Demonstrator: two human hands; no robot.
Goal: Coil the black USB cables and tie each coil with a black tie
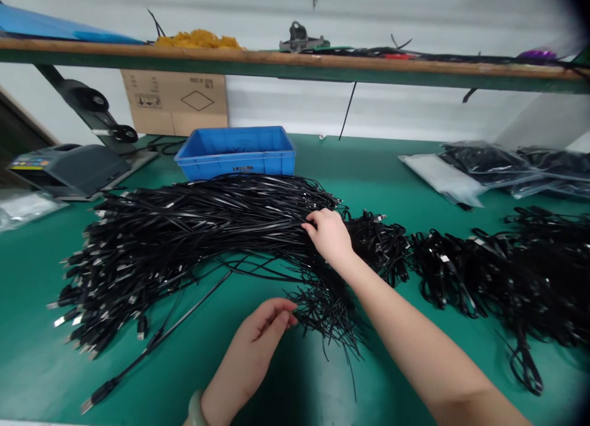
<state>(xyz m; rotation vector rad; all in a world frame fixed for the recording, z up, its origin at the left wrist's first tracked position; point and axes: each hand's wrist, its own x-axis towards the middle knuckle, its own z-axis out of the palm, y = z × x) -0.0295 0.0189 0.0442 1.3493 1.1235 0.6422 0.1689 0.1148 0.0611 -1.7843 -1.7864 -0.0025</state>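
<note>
A thick pile of black USB cables (203,223) stretches over the green table, with many metal plugs fanned out at its left end. At the pile's right end, my right hand (329,235) has thumb and forefinger closed in on cable strands. My left hand (258,340) is lower down, its thumb and fingertips pinched together at the edge of a loose bunch of thin black ties (332,321). Whatever lies in that pinch is too small to make out. One separate USB cable (152,346) runs from a plug at the lower left up towards the pile.
Coiled black cables (465,266) lie in heaps to the right. Behind the pile stands a blue bin (235,161), with a grey machine (74,168) at its left. Clear plastic bags (479,165) rest at the back right. A shelf (258,60) spans the table above.
</note>
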